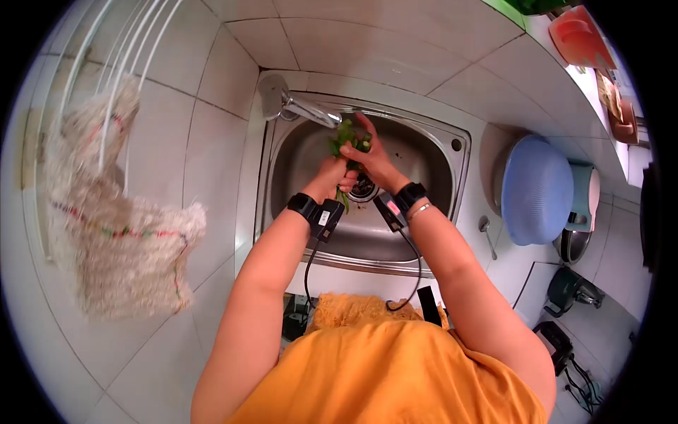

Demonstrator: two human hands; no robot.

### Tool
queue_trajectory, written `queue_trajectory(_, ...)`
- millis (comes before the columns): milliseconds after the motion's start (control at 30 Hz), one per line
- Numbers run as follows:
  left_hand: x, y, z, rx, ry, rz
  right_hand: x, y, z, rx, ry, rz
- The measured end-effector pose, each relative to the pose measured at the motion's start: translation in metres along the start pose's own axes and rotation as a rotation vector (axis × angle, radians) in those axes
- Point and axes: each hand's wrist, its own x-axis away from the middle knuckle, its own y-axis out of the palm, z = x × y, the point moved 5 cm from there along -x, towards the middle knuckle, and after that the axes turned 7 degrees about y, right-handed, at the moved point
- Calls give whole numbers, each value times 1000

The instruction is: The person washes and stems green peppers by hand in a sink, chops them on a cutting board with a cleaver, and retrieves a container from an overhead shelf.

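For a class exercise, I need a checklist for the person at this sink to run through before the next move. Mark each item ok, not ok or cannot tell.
1. Leafy greens held by left hand and right hand: ok.
2. Both hands over the sink: ok.
3. Tap spout pointing towards the greens: ok.
4. Water running: cannot tell.
5. Basin free of loose bits: not ok, small dark specks lie in it.
6. Wrist straps dry: cannot tell.

Orange shirt — black wristbands — silvery bracelet
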Motion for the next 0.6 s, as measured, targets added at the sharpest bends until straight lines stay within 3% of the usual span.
queue_trajectory(67,-8,-2,-1,-47,7,-114,-18,6,2,-213,47,-283)
queue_trajectory(133,-16,-9,1,-111,-4,-253,-28,2,10,-222,96,-278)
queue_trajectory(200,-14,-6,12,-139,21,-248,-34,5,8,-225,150,-276)
queue_trajectory(267,-12,-2,9,-159,42,-244,-34,2,4,-181,88,-131)
queue_trajectory(300,-13,1,13,-162,248,-170,-36,4,2,-181,93,-135)
queue_trajectory(333,-11,2,18,-167,452,-96,-38,0,-1,16,58,-18)
queue_trajectory(367,-14,-3,13,-169,448,-97,-37,-4,-6,210,22,103)
queue_trajectory(500,-21,-22,3,-238,419,-26,-29,-4,-2,91,32,143)
queue_trajectory(567,-18,-27,5,-315,426,31,-27,0,-2,65,-113,-17)
queue_trajectory(600,-15,-24,2,-152,363,-82,-29,-4,1,65,-113,-16)
